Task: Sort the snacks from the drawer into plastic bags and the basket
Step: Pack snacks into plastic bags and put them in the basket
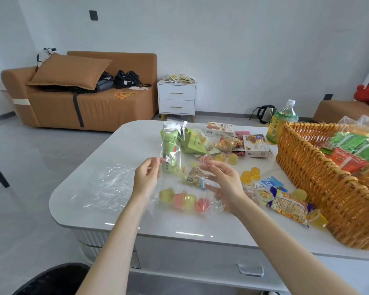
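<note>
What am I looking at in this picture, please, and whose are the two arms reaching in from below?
There is no machine here. A person wears one wide-angle camera on the head, and it looks down at their own bare hands. On the white table lie loose jelly cups, snack boxes, a green drink bottle and a spare flat bag. The wicker basket on the right already holds packets. The left hand pinches the edge of a clear plastic bag, which has several bagged jelly cups in it. The right hand, fingers spread, is at the bag's other side.
</note>
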### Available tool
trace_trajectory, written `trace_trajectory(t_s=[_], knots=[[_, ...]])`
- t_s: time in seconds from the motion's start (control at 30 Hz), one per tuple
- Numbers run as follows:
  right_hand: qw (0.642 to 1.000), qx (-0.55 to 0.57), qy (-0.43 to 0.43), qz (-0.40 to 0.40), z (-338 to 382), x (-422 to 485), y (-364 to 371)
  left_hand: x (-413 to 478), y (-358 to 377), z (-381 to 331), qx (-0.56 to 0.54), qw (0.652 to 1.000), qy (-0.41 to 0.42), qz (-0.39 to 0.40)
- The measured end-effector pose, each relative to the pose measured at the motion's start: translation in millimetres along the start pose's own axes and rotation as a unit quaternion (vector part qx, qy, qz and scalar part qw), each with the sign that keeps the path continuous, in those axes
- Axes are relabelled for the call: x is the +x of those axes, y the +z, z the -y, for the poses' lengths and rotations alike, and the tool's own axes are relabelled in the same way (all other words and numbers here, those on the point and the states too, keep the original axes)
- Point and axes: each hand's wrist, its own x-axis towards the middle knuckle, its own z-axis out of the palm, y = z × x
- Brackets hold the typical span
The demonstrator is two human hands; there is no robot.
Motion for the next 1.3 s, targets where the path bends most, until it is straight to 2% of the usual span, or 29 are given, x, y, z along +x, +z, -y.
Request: trace_trajectory(t_s=[0.1,0.2,0.27,0.43,0.53,0.6,0.7,0.8,0.87,0.97,1.07,1.17,1.3], knots=[[0.997,-0.063,-0.051,-0.008,3.6,0.1,-7.9,-0.2,-2.9,3.9,-0.035,0.999,-0.026,-0.003],[0.99,-0.104,-0.096,-0.024,8.7,1.6,-10.0,0.0,-5.3,0.5,-0.024,0.998,-0.032,0.048],[0.988,-0.12,-0.096,-0.006,12.4,3.4,-9.3,0.0,-5.7,0.3,-0.026,0.997,-0.043,0.058],[0.987,-0.136,-0.084,0.015,20.5,2.3,-18.1,-1.0,-10.3,-1.8,-0.073,0.993,-0.063,-0.072],[0.987,-0.149,-0.059,0.021,21.7,-0.3,-24.6,-4.4,-8.0,-8.6,-0.085,0.989,-0.079,-0.09],[0.983,-0.171,-0.063,0.035,24.1,-0.9,-30.3,-6.2,-4.9,-12.2,-0.054,0.991,-0.08,-0.093],[0.978,-0.188,-0.069,0.058,31.0,-2.8,-44.7,-12.3,6.1,-18.3,0.088,0.984,-0.011,-0.153],[0.973,-0.22,-0.069,0.02,32.1,0.1,-71.5,-29.2,21.7,-36.6,0.189,0.944,0.17,-0.209],[0.953,-0.292,-0.081,-0.023,29.9,8.0,-94.8,-40.4,35.3,-46.5,0.202,0.928,0.256,-0.182],[0.913,-0.398,-0.052,-0.069,21.7,26.5,-125.2,-56.3,62.6,-55.7,0.197,0.923,0.321,-0.073],[0.871,-0.487,-0.049,-0.05,7.4,52.9,-141.6,-69.0,93.9,-57.9,0.228,0.901,0.369,0.029],[0.813,-0.581,-0.033,0.008,-10.4,82.3,-144.8,-73.6,120.5,-49.9,0.251,0.887,0.376,0.1],[0.756,-0.652,0.013,0.055,-23.9,105.1,-142.1,-74.2,149.7,-29.7,0.294,0.882,0.324,0.175]])
